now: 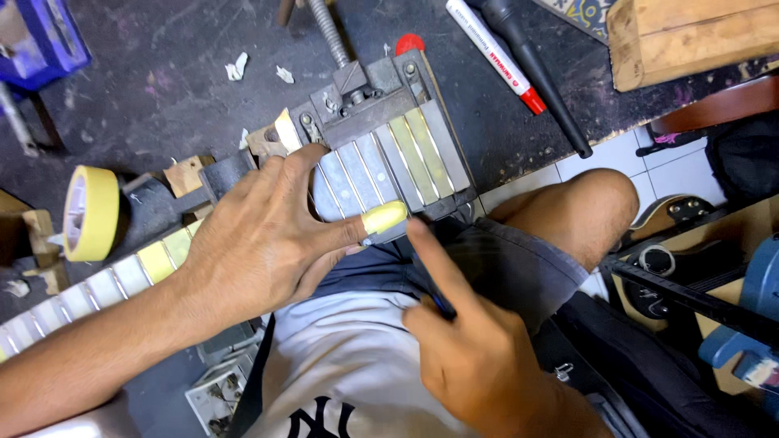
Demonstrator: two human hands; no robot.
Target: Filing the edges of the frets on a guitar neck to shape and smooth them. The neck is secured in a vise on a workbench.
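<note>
Fingers of left hand (264, 235) spread wide, pressing taped guitar neck (357, 174); right hand (466, 345) pinches dark thin tool (442, 304). Steady downward pressure likely prevents slipping in vise (369, 89).

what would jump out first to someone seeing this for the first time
The left hand lies spread over a guitar neck masked with strips of tape between the frets, its thumb tip wrapped in yellow tape. Just below, the right hand points its forefinger at the neck's near edge. A roll of yellow masking tape stands at the left of the dark workbench.
</note>
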